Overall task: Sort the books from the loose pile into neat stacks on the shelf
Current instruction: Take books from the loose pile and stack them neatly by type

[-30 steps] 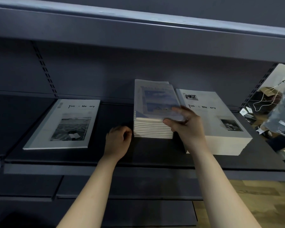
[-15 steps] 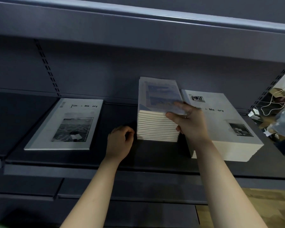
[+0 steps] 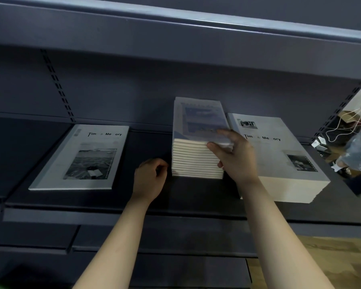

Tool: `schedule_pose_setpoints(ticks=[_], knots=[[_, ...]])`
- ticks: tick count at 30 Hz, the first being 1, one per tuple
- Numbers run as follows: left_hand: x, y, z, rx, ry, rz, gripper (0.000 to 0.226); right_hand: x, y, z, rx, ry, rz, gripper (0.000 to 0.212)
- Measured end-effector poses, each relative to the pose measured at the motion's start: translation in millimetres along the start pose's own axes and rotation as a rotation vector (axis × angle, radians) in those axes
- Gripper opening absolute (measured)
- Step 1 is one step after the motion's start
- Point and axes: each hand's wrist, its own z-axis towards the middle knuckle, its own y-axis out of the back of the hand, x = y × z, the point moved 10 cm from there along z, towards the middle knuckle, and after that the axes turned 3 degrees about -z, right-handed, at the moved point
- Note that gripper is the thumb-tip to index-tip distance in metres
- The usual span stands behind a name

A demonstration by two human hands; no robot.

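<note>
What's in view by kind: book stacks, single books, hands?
Book stacks: 2, middle stack, right stack
Single books: 1, flat book at left
Hands: 2, left hand, right hand gripping the middle stack's top book
Total: 5

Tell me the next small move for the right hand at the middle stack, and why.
Probably lower the top book flat, square with the stack, and let go. The right hand pinches its near right corner, which looks slightly raised above the stack; the left hand rests curled beside it, holding nothing.
</note>
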Motion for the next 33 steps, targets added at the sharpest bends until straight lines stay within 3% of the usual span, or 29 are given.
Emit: schedule_pose_setpoints(ticks=[6, 9, 19, 24, 33], knots=[[-2.3, 9.3, -7.2, 0.042, 0.031, -0.098, 0.016, 6.1, 20.5, -25.2, -0.212, 0.113, -0.124, 0.02], [1.6, 17.8, -12.2, 0.029, 0.048, -0.106, 0.016, 20.9, 33.9, -40.9, -0.323, 0.161, -0.116, 0.022], [12.3, 69.7, -28.6, -0.032, -0.009, 0.057, 0.022, 16.2, -59.4, -59.8, 0.165, 0.075, -0.15, 0.012], [42.4, 114.3, -28.0, -0.072, 0.045, 0.23, 0.023, 14.3, -107.3, -68.6, 0.265, 0.095, -0.274, 0.013], [116.4, 182.5, -33.0, -0.065, 0.361, 0.534, 0.034, 18.6, -159.0, -68.8, 0.303, 0.099, -0.379, 0.015]])
